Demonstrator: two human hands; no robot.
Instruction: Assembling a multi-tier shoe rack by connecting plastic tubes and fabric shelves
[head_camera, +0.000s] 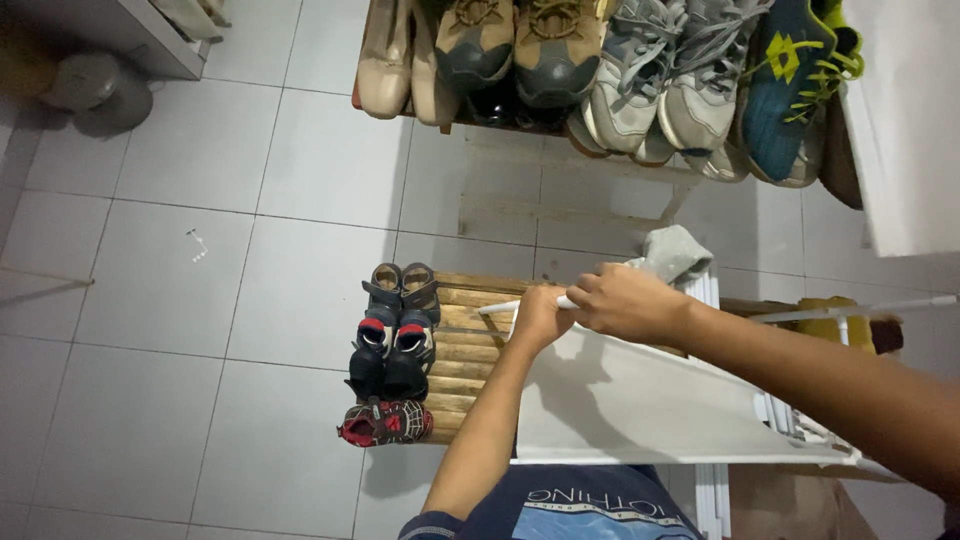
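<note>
White rod (497, 307) sits across the top edge of a white panel (640, 400), just above a low wooden rack (470, 350), and both hands close on it side by side. The left hand (540, 315) wraps around the rod near its free end; the right hand (630, 300) clamps beside it, touching the left, with a grey cloth (675, 252) bunched just behind the knuckles. Judging from the grip, the work goes best if both hands keep the rod level and pressed against the panel's edge, so the thin free end does not swing toward the small shoes (395, 350) lined up on the rack's left side.

Farther off, a higher shelf (560, 165) carries larger shoes (590, 60), their tops cut off by the frame. Whether the cloth is held by the right hand or only lies behind it cannot be told. The rod's far end, past the right forearm, is hard to follow, and the panel's lower part disappears behind the person's shirt.
</note>
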